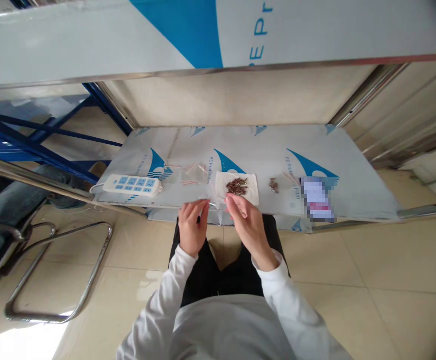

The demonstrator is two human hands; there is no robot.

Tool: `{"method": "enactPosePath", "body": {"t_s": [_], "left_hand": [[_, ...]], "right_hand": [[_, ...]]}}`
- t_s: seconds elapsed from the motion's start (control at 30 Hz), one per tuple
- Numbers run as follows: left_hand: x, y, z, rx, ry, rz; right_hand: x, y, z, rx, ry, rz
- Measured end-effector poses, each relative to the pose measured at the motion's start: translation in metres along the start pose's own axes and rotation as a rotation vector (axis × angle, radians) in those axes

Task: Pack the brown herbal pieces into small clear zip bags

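Observation:
My left hand (193, 227) is at the front edge of the shelf, thumb and fingertips pinched together. Facing it, my right hand (248, 227) is also in a pinch, close to a white sheet (253, 194). Something thin and pale may run between the fingertips, but it is too small to make out. A heap of small brown metallic pieces (237, 186) lies on the sheet. To its right is a smaller clump of similar pieces (274, 186). Left of the sheet, thin pinkish strips (190, 182) lie around a clear plastic bag (198, 173).
A white power strip (132, 186) with blue sockets lies at the shelf's left end. More thin strips (289, 178) and a blurred-out phone (317, 199) are on the right. An upper shelf (90, 45) overhangs the back. A metal chair frame (90, 280) stands at left.

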State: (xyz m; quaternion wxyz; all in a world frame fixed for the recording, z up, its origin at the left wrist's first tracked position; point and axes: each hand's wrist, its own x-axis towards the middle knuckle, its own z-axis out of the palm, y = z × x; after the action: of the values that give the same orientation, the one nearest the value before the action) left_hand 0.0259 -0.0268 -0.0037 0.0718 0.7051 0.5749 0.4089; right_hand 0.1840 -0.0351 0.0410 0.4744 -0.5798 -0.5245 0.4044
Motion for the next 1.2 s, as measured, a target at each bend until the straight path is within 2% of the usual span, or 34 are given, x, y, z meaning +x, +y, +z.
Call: {"method": "enactPosePath", "body": {"t_s": [0.1, 0.2, 0.27, 0.4, 0.5, 0.6, 0.67, 0.73, 0.83, 0.9, 0.97, 1.03, 1.1, 1.2], "left_hand": [[-0.027, 0.028, -0.002, -0.025, -0.019, 0.016], [-0.035, 0.046, -0.007, -0.138, -0.066, -0.036], [-0.034, 0.057, -0.011, -0.291, -0.079, -0.144], [-0.030, 0.078, -0.012, -0.637, -0.154, -0.463], [-0.027, 0.085, -0.005, -0.856, -0.197, -0.641], [-0.027, 0.084, 0.005, -0.996, -0.191, -0.753], [-0.030, 0.081, 0.010, -1.039, -0.188, -0.791], [-0.034, 0.079, 0.013, -1.082, -0.199, -0.819], [-0.036, 0.075, 0.015, -1.140, -0.237, -0.847], [-0.034, 0.072, 0.014, -1.137, -0.285, -0.839], [-0.030, 0.068, 0.012, -1.104, -0.351, -0.799], [-0.027, 0.064, 0.011, -1.047, -0.406, -0.728], [-0.024, 0.061, 0.011, -0.942, -0.432, -0.649], [-0.023, 0.064, 0.012, -0.663, -0.419, -0.582]], "right_hand": [[-0.003, -0.015, 0.003, -0.063, 0.013, -0.032], [-0.011, -0.011, -0.007, -0.146, 0.018, -0.085], [-0.019, -0.006, -0.015, -0.214, 0.082, -0.141], [-0.038, -0.003, -0.022, -0.398, 0.166, -0.343], [-0.049, 0.000, -0.024, -0.514, 0.151, -0.430], [-0.057, 0.007, -0.027, -0.533, 0.065, -0.460], [-0.061, 0.013, -0.028, -0.466, 0.042, -0.434], [-0.064, 0.019, -0.029, -0.328, 0.063, -0.349], [-0.063, 0.027, -0.029, -0.032, 0.060, -0.093], [-0.060, 0.029, -0.031, 0.167, 0.004, 0.107], [-0.055, 0.030, -0.034, 0.319, -0.063, 0.270], [-0.049, 0.029, -0.037, 0.398, -0.131, 0.371], [-0.045, 0.030, -0.040, 0.370, -0.146, 0.376], [-0.041, 0.033, -0.041, 0.095, 0.028, 0.175]]}}
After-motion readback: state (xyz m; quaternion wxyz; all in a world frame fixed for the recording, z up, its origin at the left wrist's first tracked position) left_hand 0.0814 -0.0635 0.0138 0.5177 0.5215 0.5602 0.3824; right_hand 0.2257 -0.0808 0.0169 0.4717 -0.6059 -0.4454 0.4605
